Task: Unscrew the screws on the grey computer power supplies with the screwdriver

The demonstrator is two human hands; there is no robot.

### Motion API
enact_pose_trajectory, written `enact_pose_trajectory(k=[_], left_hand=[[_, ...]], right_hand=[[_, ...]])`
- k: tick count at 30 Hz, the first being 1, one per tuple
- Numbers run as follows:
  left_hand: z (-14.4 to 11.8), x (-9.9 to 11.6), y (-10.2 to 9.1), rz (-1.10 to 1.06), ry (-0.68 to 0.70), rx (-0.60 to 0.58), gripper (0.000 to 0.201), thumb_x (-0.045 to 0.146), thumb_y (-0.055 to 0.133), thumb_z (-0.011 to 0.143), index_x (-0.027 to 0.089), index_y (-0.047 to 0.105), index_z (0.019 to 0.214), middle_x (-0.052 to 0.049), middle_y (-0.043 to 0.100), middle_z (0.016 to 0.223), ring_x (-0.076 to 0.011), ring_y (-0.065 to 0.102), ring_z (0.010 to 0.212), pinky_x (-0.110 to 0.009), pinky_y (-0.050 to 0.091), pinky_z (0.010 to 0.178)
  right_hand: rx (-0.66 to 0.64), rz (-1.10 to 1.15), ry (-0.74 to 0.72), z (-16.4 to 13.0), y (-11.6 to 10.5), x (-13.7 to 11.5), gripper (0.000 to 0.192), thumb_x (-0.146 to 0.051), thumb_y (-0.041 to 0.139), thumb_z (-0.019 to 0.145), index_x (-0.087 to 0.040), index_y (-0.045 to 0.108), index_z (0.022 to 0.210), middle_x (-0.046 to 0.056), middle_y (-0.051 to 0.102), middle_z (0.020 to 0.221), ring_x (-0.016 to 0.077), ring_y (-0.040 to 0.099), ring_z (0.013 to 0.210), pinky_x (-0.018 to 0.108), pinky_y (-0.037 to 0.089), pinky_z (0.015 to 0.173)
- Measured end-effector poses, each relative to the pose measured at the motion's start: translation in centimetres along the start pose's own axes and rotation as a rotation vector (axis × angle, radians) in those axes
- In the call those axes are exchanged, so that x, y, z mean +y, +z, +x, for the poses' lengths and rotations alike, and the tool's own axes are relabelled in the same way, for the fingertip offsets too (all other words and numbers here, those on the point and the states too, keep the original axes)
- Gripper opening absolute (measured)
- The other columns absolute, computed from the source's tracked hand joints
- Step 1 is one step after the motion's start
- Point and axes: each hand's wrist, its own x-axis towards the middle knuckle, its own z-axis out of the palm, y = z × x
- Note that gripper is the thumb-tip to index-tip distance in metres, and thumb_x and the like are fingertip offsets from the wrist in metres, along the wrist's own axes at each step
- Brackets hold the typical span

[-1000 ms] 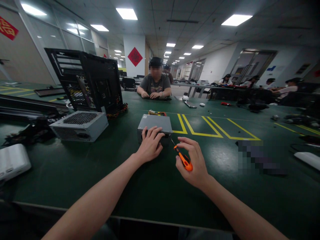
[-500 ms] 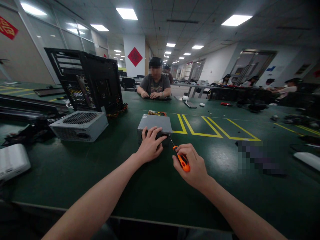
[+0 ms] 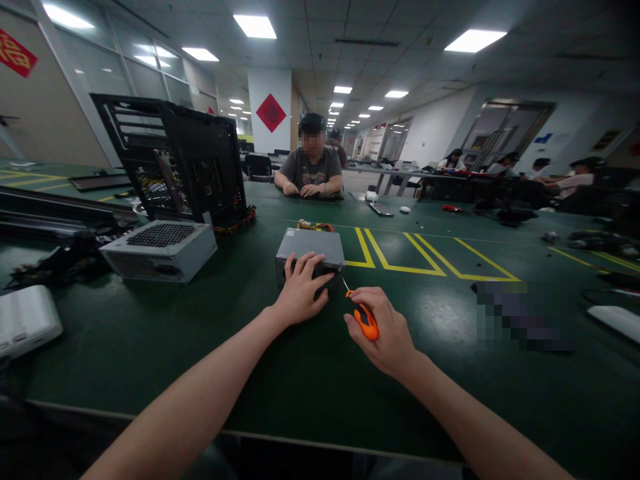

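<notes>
Both bare forearms reach forward from the bottom edge and converge toward the middle. The left hand [image 3: 300,293] lies palm down, wrist straight, fingers [image 3: 306,263] spread and stretched ahead, thumb out to the right. The right hand [image 3: 383,330] sits just beside it, a little nearer the body, wrist bent slightly inward, fingers curled tight into a closed grip, knuckles up, thumb tucked along the left side

A dark green worktop [image 3: 280,373] with yellow lines [image 3: 415,257] carries two grey power supplies [image 3: 310,250] [image 3: 160,250], a black computer case [image 3: 175,160], a white box [image 3: 25,320] and, far right, perhaps cables [image 3: 600,240]
</notes>
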Motion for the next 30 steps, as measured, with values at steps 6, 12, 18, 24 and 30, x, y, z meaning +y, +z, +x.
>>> enact_pose_trajectory(k=[6,12,18,24,30], left_hand=[[0.04,-0.02,-0.12,-0.005,-0.001,-0.004,0.034,0.027,0.052,0.078,0.027,0.061,0.111,-0.007,0.038,0.135,-0.0282,0.025,0.129,-0.055,0.009,0.106],[0.05,-0.02,0.02,-0.021,-0.011,0.004,0.034,0.027,0.053,0.077,0.026,0.061,0.110,-0.007,0.038,0.134,-0.0287,0.025,0.128,-0.054,0.009,0.106],[-0.01,0.07,-0.01,-0.014,-0.010,-0.009,0.038,0.028,0.053,0.077,0.025,0.058,0.114,-0.008,0.037,0.135,-0.0294,0.024,0.128,-0.054,0.009,0.106],[0.01,0.01,-0.15,-0.028,-0.008,-0.019,0.039,0.028,0.054,0.076,0.025,0.058,0.114,-0.008,0.035,0.136,-0.0304,0.023,0.128,-0.054,0.008,0.106],[0.02,-0.01,-0.28,-0.034,-0.007,-0.025,0.038,0.027,0.053,0.076,0.025,0.059,0.114,-0.008,0.035,0.136,-0.0303,0.023,0.128,-0.055,0.008,0.106]], right_hand=[[-0.091,-0.004,-0.059,0.15,0.17,-0.34,0.007,-0.020,0.050,0.081,-0.019,0.047,0.087,0.005,0.059,0.088,0.0158,0.056,0.079,0.031,0.047,0.069],[-0.099,-0.025,-0.093,0.32,0.10,-0.32,0.009,-0.026,0.052,0.083,-0.018,0.050,0.088,0.006,0.060,0.089,0.0165,0.055,0.078,0.032,0.047,0.069],[-0.116,0.027,0.008,-0.05,0.33,-0.35,0.013,-0.023,0.047,0.084,-0.019,0.044,0.095,0.008,0.055,0.096,0.0153,0.057,0.083,0.027,0.049,0.065],[-0.132,-0.006,-0.046,0.13,0.06,-0.59,0.009,-0.027,0.051,0.083,-0.018,0.049,0.084,0.006,0.060,0.091,0.0154,0.058,0.077,0.030,0.048,0.067],[-0.115,-0.021,-0.034,0.06,0.09,-0.58,0.014,-0.026,0.048,0.083,-0.017,0.051,0.094,0.010,0.055,0.099,0.0170,0.056,0.084,0.030,0.048,0.068]])
